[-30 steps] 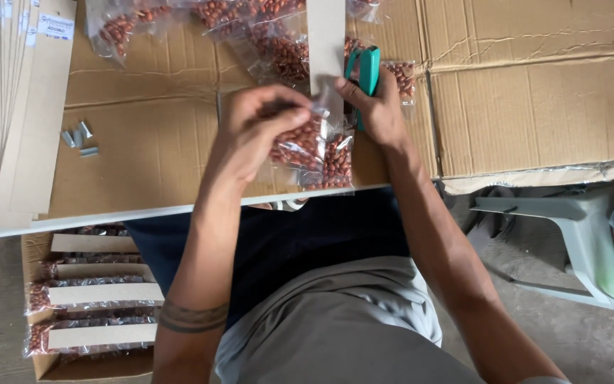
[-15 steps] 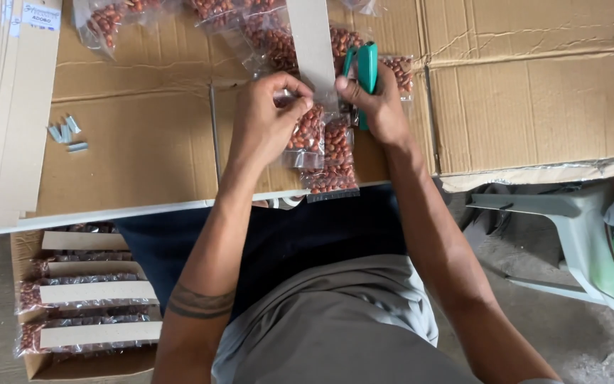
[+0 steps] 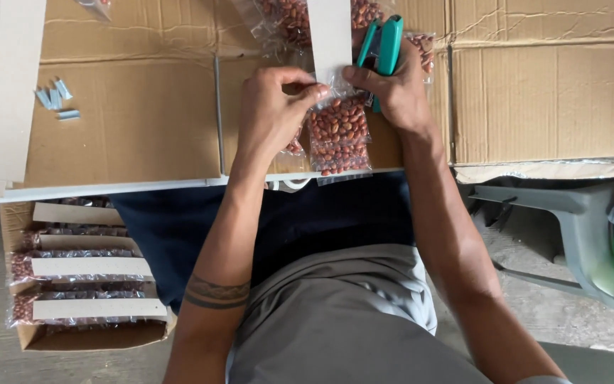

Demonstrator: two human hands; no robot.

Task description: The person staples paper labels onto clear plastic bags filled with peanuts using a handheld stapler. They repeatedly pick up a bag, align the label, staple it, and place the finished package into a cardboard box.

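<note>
Both grips work together: the left hand (image 3: 273,107) pinches the peanut packet (image 3: 339,135) against the cardboard strip (image 3: 330,35), the right hand (image 3: 392,89) is clamped around a teal stapler (image 3: 381,43) just above, where a slipping packet could misplace the staple or catch fingertips.

Left hand (image 3: 273,114) pinched a clear bag of peanuts (image 3: 339,135) against a cardboard strip (image 3: 330,35); right hand (image 3: 392,89) gripped a teal stapler (image 3: 382,41); loose staples (image 3: 56,99) lay well apart.
</note>
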